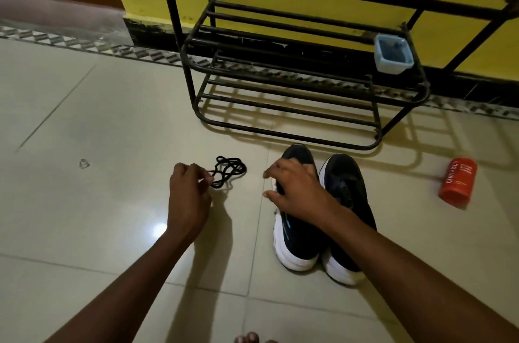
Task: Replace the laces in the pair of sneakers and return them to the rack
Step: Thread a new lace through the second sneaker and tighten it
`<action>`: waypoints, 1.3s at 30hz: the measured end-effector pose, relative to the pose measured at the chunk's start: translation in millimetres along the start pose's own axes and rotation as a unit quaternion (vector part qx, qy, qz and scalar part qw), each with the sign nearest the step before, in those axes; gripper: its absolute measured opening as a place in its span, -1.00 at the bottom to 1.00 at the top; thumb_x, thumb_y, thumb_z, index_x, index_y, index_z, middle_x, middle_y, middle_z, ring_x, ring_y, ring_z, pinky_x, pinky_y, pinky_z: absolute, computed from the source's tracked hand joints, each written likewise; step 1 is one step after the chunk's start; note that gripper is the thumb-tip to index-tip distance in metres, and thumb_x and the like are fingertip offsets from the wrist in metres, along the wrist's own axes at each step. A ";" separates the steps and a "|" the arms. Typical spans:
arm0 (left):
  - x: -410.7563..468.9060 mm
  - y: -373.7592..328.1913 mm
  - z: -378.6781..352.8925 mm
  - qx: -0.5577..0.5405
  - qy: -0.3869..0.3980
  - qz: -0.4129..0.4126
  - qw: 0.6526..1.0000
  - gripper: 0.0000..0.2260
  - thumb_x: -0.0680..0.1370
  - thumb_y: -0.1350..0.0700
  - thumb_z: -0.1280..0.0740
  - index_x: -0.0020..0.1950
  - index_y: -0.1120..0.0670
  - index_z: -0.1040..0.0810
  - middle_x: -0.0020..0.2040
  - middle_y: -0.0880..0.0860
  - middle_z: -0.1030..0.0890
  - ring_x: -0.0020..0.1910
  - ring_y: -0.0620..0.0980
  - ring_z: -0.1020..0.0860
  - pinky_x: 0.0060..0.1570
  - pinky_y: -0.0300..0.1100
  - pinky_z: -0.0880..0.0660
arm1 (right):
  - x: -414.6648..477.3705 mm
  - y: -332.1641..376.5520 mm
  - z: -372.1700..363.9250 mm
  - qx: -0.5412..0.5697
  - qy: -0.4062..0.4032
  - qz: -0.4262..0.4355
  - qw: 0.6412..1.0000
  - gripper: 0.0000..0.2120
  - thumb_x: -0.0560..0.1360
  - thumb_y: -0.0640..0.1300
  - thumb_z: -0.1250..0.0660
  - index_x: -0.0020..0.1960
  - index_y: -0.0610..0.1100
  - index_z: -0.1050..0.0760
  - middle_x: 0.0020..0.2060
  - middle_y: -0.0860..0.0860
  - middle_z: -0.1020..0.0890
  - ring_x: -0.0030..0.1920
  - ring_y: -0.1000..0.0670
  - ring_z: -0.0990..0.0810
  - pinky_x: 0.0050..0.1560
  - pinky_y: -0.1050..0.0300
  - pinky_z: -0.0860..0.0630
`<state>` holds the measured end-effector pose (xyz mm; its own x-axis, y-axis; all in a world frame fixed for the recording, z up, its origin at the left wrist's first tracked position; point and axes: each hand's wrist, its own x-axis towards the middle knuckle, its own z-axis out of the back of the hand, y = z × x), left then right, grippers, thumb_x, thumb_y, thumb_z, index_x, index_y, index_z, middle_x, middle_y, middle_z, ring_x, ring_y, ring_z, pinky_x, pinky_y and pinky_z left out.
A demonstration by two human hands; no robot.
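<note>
1. Nearest, bare toes [250,338] peek in at the bottom edge, on the tiled floor [84,230].
2. The left hand [188,188] pinches 1 end of the black lace [230,171] between thumb and curled fingers. The rest of the lace lies in a loose tangle on the floor, just left of the pair.
3. The right hand [295,191] lies over the sneaker [295,244] nearer the lace. Its thumb and forefinger stick out loose past the side, and the other fingers bend over the upper. Whether they clamp it I cannot tell.
4. The other sneaker [348,202] stands right against it, toe toward the rack, with eyelets that look bare (so threading seems not yet begun).
5. The step in hand, as I judge it, is starting the lace in the sneaker under the right hand. To do it well:
   - Shake the tangle out first, so no knot drags through.
   - Press the sneaker down to steady it.
   - Feed the tip through the eyelet pair nearest the toe.
   - Even the 2 ends before crossing upward.
6. Farther off to the right, a red can [457,182] lies on its side, well apart from the pair.
7. Farthest, the rack [280,107] stands against the yellow wall, with a blue tub [393,57] on a shelf at its right end. The pair goes back there last.
</note>
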<state>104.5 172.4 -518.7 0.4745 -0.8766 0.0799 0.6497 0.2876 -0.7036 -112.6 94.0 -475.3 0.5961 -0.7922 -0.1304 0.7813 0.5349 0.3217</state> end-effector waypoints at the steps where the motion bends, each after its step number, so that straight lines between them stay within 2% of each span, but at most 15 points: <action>1: -1.2 -13.1 3.6 -0.022 -0.013 -0.006 1.000 -0.85 0.53 0.37 -0.37 -0.10 0.13 -0.58 -0.03 0.05 -0.43 -0.09 -0.01 -0.47 -0.19 -0.57 -0.33 | 2.1 2.6 0.6 0.034 -0.019 -0.007 0.999 -0.60 0.55 0.06 -0.39 0.37 0.03 -0.49 0.30 0.07 -0.48 0.39 -0.01 -0.34 0.36 -0.06 -0.20; 6: -0.8 -70.3 23.5 -0.108 -0.025 0.001 0.994 -0.87 0.55 0.15 -0.46 -0.13 -0.06 -0.60 -0.01 0.00 -0.44 -0.16 -0.17 -0.45 -0.18 -0.57 -0.31 | 14.0 13.5 9.9 0.236 -0.091 -0.017 0.967 -0.51 0.45 -0.14 -0.51 0.34 0.08 -0.50 0.30 0.14 -0.55 0.39 0.05 -0.44 0.42 -0.17 -0.36; 9: 2.4 -95.5 34.3 -0.119 -0.001 -0.051 0.992 -0.88 0.51 0.12 -0.50 -0.13 -0.08 -0.61 0.01 -0.02 -0.44 -0.09 -0.30 -0.44 -0.13 -0.59 -0.32 | 18.2 22.1 26.6 0.351 -0.085 0.014 0.932 -0.42 0.41 -0.28 -0.53 0.38 -0.01 -0.48 0.24 0.12 -0.62 0.34 0.15 -0.52 0.40 0.01 -0.45; 14: 7.9 -120.7 42.2 -0.231 0.019 -0.029 0.972 -0.88 0.59 0.14 -0.41 -0.13 -0.03 -0.57 0.04 -0.04 -0.61 0.07 -0.15 -0.59 -0.05 -0.29 -0.45 | 8.8 25.8 43.7 0.498 -0.068 -0.008 0.865 -0.68 0.48 -0.33 -0.48 0.22 -0.24 -0.57 -0.16 -0.16 -0.74 -0.10 -0.03 -0.75 0.07 0.10 -0.65; 17: 12.7 -134.2 51.3 -0.499 0.079 0.076 0.859 -0.86 0.69 0.24 -0.20 -0.05 0.11 -0.45 -0.09 0.09 -0.69 -0.01 0.06 -0.69 0.05 -0.04 -0.59 | -2.6 17.2 42.0 0.491 -0.080 -0.014 0.867 -0.90 0.52 -0.33 -0.44 0.01 -0.35 -0.63 -0.28 -0.29 -0.68 -0.31 -0.05 -0.68 -0.15 0.23 -0.61; 19: 16.6 -137.9 56.9 -0.613 0.100 0.133 0.772 -0.80 0.68 0.32 -0.10 -0.07 0.10 -0.40 -0.32 0.07 -0.52 -0.35 0.05 -0.57 -0.19 -0.05 -0.58 | -10.0 7.5 43.1 0.491 -0.092 -0.020 0.866 -0.92 0.50 -0.32 -0.47 -0.02 -0.32 -0.66 -0.31 -0.28 -0.68 -0.34 -0.05 -0.65 -0.17 0.13 -0.62; 20: 18.8 -136.5 57.5 -0.617 0.093 0.147 0.767 -0.78 0.67 0.33 -0.08 -0.09 0.08 -0.38 -0.37 0.03 -0.42 -0.45 -0.01 -0.42 -0.32 -0.11 -0.47 | -14.6 1.8 45.9 0.492 -0.106 -0.020 0.864 -0.91 0.49 -0.31 -0.49 -0.02 -0.29 -0.66 -0.32 -0.25 -0.68 -0.34 -0.05 -0.66 -0.16 0.08 -0.63; 22: 23.2 -125.1 57.8 -0.487 0.066 0.121 0.863 -0.82 0.66 0.27 -0.14 -0.09 0.05 -0.37 -0.39 -0.01 -0.39 -0.46 -0.05 -0.29 -0.39 -0.15 -0.29 | -22.7 -9.9 56.1 0.490 -0.146 -0.007 0.859 -0.89 0.46 -0.33 -0.50 -0.02 -0.30 -0.66 -0.33 -0.25 -0.67 -0.35 -0.07 -0.66 -0.17 0.08 -0.63; 24: 26.4 -97.3 53.7 -0.106 0.071 0.014 0.992 -0.90 0.63 0.17 -0.23 -0.06 0.00 -0.39 -0.30 0.03 -0.52 -0.38 0.02 -0.44 -0.35 -0.10 -0.41 | -29.1 -20.2 67.4 0.487 -0.171 0.005 0.856 -0.90 0.46 -0.36 -0.49 -0.03 -0.32 -0.65 -0.35 -0.23 -0.65 -0.36 -0.10 -0.65 -0.18 0.05 -0.61; 26: 25.1 -67.8 48.2 0.252 0.186 -0.033 0.949 -0.96 0.59 0.12 -0.25 -0.02 -0.03 -0.42 -0.12 0.08 -0.57 -0.21 0.12 -0.55 -0.18 -0.02 -0.54 | -32.6 -26.8 74.4 0.478 -0.158 -0.003 0.864 -0.92 0.48 -0.35 -0.48 -0.02 -0.28 -0.65 -0.34 -0.16 -0.65 -0.38 -0.10 -0.64 -0.19 0.03 -0.62; 27: 23.6 -56.4 45.4 0.302 0.255 -0.019 0.918 -0.96 0.58 0.10 -0.25 -0.01 -0.04 -0.46 -0.06 0.09 -0.59 -0.15 0.13 -0.57 -0.11 -0.02 -0.56 | -33.4 -27.3 75.6 0.464 -0.141 -0.007 0.874 -0.92 0.49 -0.32 -0.48 -0.02 -0.24 -0.66 -0.32 -0.13 -0.67 -0.38 -0.08 -0.63 -0.20 0.04 -0.61; 30: 11.5 -52.0 40.6 0.103 0.405 0.027 0.908 -0.88 0.65 -0.05 -0.28 0.04 -0.10 -0.60 0.03 0.00 -0.67 -0.03 -0.06 -0.62 -0.03 -0.14 -0.55 | -34.3 -16.0 72.7 0.410 -0.075 0.008 0.909 -0.94 0.51 -0.25 -0.47 -0.02 -0.15 -0.68 -0.27 -0.07 -0.69 -0.36 0.02 -0.61 -0.23 0.15 -0.55; 34: -13.6 -89.6 35.0 -0.198 0.458 0.019 0.866 -0.71 0.59 -0.14 -0.30 0.29 -0.14 -0.56 0.04 -0.05 -0.70 -0.26 -0.26 -0.51 -0.30 -0.38 -0.37 | -33.4 1.3 67.3 0.388 -0.077 0.030 0.918 -0.87 0.50 -0.22 -0.49 0.04 -0.10 -0.65 -0.21 0.04 -0.68 -0.23 0.15 -0.67 -0.18 0.24 -0.58; 37: -22.1 -103.7 31.5 -0.269 0.409 0.002 0.872 -0.81 0.59 0.07 -0.38 0.06 0.15 -0.70 -0.22 0.05 -0.65 -0.31 -0.18 -0.48 -0.32 -0.35 -0.31 | -34.7 -1.9 72.2 0.408 -0.123 0.018 0.905 -0.73 0.44 -0.23 -0.55 0.07 -0.06 -0.58 -0.19 -0.04 -0.67 -0.18 0.01 -0.70 -0.09 0.06 -0.67; 39: -19.7 -99.5 31.6 -0.238 0.384 0.007 0.892 -0.77 0.62 0.11 -0.36 -0.13 0.21 -0.70 -0.36 -0.06 -0.58 -0.36 -0.22 -0.45 -0.33 -0.36 -0.30 | -37.4 -10.9 78.2 0.427 -0.128 0.002 0.895 -0.73 0.42 -0.25 -0.56 0.06 -0.08 -0.58 -0.19 -0.08 -0.69 -0.22 -0.09 -0.69 -0.14 -0.04 -0.66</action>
<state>49.3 173.3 -427.9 -0.1845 -0.9327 -0.3098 0.2346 0.2643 -0.9355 -157.8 94.8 -400.6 0.4516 -0.8904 0.0566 0.2872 0.2051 0.9357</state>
